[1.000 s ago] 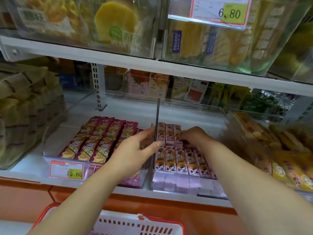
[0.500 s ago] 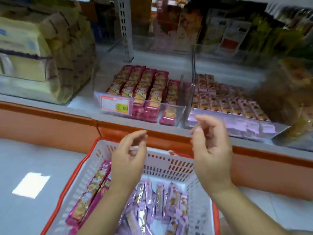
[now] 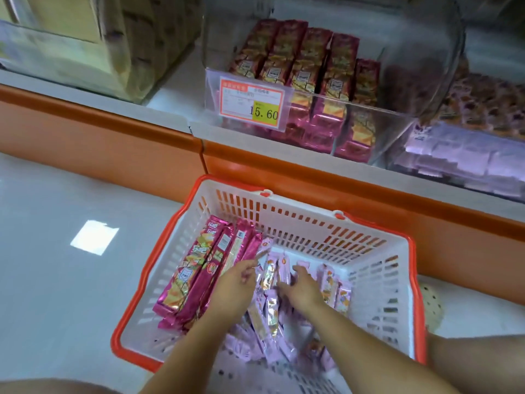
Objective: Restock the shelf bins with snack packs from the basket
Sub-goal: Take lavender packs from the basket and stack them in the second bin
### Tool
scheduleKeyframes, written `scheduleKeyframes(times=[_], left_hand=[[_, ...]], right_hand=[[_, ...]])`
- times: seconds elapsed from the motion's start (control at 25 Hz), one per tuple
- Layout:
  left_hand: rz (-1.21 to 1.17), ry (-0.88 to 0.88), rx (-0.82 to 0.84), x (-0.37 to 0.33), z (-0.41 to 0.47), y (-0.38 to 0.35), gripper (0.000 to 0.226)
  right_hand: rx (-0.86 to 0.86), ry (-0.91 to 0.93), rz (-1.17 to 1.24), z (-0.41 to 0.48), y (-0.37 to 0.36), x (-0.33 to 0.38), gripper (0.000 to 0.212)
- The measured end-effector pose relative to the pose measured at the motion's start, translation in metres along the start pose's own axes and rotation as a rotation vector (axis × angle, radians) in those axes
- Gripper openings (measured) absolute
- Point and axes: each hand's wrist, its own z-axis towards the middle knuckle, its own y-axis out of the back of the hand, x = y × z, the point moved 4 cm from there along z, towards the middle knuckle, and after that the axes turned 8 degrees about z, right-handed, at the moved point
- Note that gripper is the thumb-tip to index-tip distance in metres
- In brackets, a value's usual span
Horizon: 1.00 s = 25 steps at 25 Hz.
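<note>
A white basket with an orange rim (image 3: 287,214) stands on the floor below the shelf. Long magenta snack packs (image 3: 196,268) lean along its left side, and small pale purple packs (image 3: 270,317) lie heaped in the middle. My left hand (image 3: 235,280) is down in the basket and pinches the end of a purple pack (image 3: 262,255). My right hand (image 3: 301,288) lies beside it with fingers spread over the purple heap. On the shelf, one clear bin (image 3: 377,112) holds magenta packs and the bin to its right (image 3: 468,155) holds purple packs.
A price tag reading 15.60 (image 3: 252,105) hangs on the magenta bin's front. A clear bin of tan packs (image 3: 85,38) fills the shelf's left end. The orange shelf base (image 3: 113,129) runs behind the basket. Grey floor (image 3: 56,251) lies to the left.
Both hands came away from the purple shelf bin and dropped into the basket. The view tilted down from the shelf to the basket. The left hand now pinches a purple pack.
</note>
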Motion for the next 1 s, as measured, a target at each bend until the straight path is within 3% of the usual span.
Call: scheduleKeyframes(times=[0.2, 0.36, 0.44, 0.56, 0.8, 1.0], left_hand=[[-0.003, 0.008, 0.012, 0.003, -0.002, -0.009, 0.037], [-0.123, 0.049, 0.035, -0.002, 0.003, -0.014, 0.037], [-0.284, 0.084, 0.077, -0.009, 0.001, -0.014, 0.035], [-0.512, 0.099, 0.205, -0.027, -0.007, -0.016, 0.036], [-0.526, 0.043, 0.269, -0.054, -0.024, -0.023, 0.044], [-0.515, 0.017, 0.307, -0.072, -0.038, -0.026, 0.017]], right_hand=[[-0.053, 0.014, -0.008, 0.005, -0.019, -0.002, 0.06], [-0.014, 0.002, 0.433, -0.027, 0.005, -0.002, 0.032], [0.049, 0.041, 0.533, -0.047, 0.022, -0.003, 0.026], [0.104, 0.13, 0.646, -0.072, 0.04, -0.006, 0.024], [0.1, 0.177, 0.726, -0.101, 0.061, -0.028, 0.032], [0.114, 0.197, 0.754, -0.108, 0.067, -0.036, 0.035]])
